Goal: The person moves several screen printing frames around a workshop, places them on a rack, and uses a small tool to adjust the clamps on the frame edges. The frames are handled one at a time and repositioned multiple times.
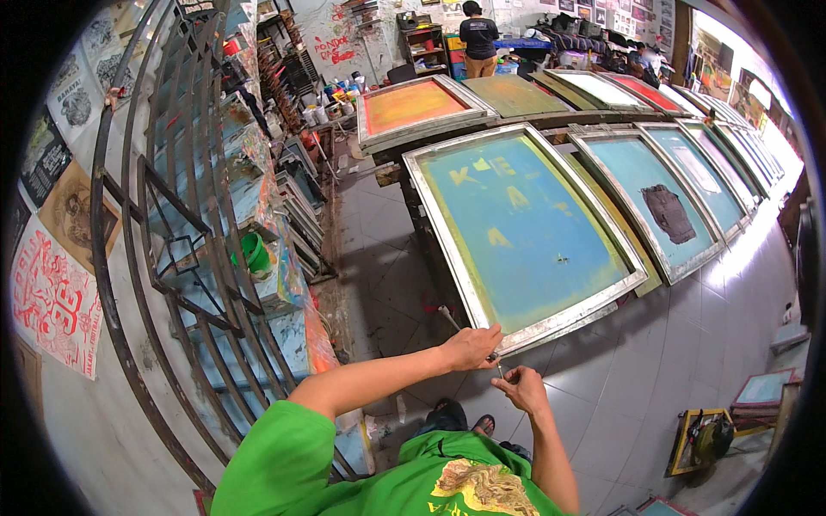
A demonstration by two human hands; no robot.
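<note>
A red-and-white printed poster (pixel 53 299) hangs low on the left wall, with a brown one (pixel 70 211) above it and dark posters (pixel 43 155) higher up. Red painted lettering (pixel 333 50) marks the far white wall. More small posters (pixel 602 10) line the far wall's top right.

Big curved metal rack (pixel 172 224) on the left, a green cup (pixel 255 254) sitting in it; red-and-white poster (pixel 53 301) on the wall. Orange screen frame (pixel 417 107) further back; someone in a dark shirt (pixel 478 39) stands way off.
</note>
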